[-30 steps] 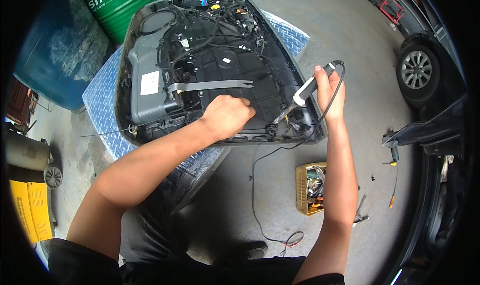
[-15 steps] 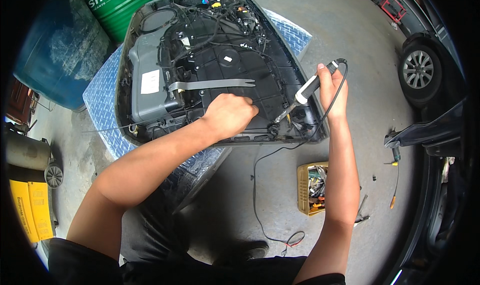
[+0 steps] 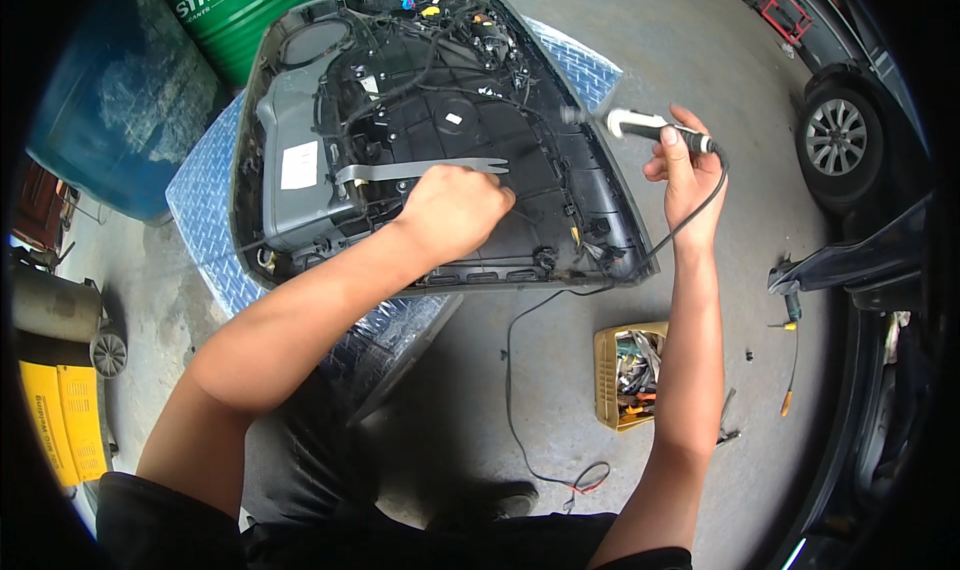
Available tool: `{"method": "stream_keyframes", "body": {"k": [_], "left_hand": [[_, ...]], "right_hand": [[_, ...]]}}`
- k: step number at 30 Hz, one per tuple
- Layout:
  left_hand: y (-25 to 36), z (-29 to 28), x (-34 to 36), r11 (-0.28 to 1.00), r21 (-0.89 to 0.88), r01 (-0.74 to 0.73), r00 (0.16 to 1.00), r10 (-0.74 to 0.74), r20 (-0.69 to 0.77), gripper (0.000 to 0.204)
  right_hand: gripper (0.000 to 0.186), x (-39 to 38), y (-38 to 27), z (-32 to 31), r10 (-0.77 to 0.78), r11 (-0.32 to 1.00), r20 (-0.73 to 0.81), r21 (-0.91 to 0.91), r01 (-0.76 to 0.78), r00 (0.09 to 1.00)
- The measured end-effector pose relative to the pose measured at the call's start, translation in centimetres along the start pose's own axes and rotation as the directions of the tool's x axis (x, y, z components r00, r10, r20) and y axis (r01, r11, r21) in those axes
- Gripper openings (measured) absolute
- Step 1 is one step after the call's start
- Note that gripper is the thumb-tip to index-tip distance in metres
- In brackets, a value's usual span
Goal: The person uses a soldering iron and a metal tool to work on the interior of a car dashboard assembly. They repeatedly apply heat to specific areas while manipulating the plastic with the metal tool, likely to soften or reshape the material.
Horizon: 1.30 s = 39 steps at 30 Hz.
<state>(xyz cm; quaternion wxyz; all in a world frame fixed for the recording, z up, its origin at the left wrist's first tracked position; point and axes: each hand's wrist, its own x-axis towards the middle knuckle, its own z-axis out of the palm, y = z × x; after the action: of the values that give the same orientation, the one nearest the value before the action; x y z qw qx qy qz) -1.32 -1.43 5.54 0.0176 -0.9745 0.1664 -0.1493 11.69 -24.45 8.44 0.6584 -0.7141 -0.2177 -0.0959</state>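
A dark car door panel (image 3: 540,190) lies inner side up, with wiring and fittings on it. My left hand (image 3: 455,210) is closed over its near middle. Whatever those fingers may hold is hidden. Just beyond the knuckles a flat metal pry bar (image 3: 400,170) with a forked end rests across the panel. My right hand (image 3: 688,175) is raised off the panel's right edge, closed around a corded soldering iron (image 3: 650,128) with a white and black handle. The iron points left, and its metal tip is blurred. Its black cable (image 3: 700,205) hangs down past my wrist.
Patterned blue sheeting (image 3: 205,210) lies under the panel. A yellow basket of tools (image 3: 605,380) stands on the floor by my right forearm. Drums (image 3: 250,30) are at back left, and a car wheel (image 3: 837,138) is at right. Cable (image 3: 510,390) trails across the floor.
My right hand has lifted the soldering iron up and right, away from the panel's near right corner, and turned it nearly level. My left hand has shifted slightly up toward the pry bar.
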Motion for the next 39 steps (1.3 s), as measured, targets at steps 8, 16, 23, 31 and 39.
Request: {"method": "stream_keyframes", "body": {"k": [8, 16, 23, 31, 39], "left_hand": [[-0.7, -2.0, 0.0, 0.99, -0.059, 0.13, 0.991, -0.133, -0.036, 0.008], [-0.4, -3.3, -0.2, 0.981, -0.14, 0.133, 0.978, -0.153, -0.14, 0.021], [0.3, -3.9, -0.1, 0.992, -0.11, 0.066, 0.979, -0.086, -0.184, 0.019], [0.3, -4.3, 0.1, 0.997, -0.075, -0.024, 0.94, -0.003, -0.341, 0.015], [3.7, -3.7, -2.2, 0.848, -0.47, 0.246, 0.967, -0.248, 0.059, 0.023]], "right_hand": [[0.024, -3.8, -1.2, 3.9, -0.258, 0.902, 0.262, -0.281, 0.329, 0.93], [0.03, -6.1, -1.8, 6.7, -0.359, 0.738, 0.495, -0.368, 0.565, 0.791], [0.04, -6.4, -2.4, 6.6, -0.318, 0.721, 0.54, -0.396, 0.569, 0.779], [0.034, -6.7, -2.7, 6.8, -0.317, 0.748, 0.505, -0.387, 0.539, 0.803], [0.032, -6.8, -0.6, 6.0, -0.246, 0.706, 0.498, -0.496, 0.506, 0.832]]}}
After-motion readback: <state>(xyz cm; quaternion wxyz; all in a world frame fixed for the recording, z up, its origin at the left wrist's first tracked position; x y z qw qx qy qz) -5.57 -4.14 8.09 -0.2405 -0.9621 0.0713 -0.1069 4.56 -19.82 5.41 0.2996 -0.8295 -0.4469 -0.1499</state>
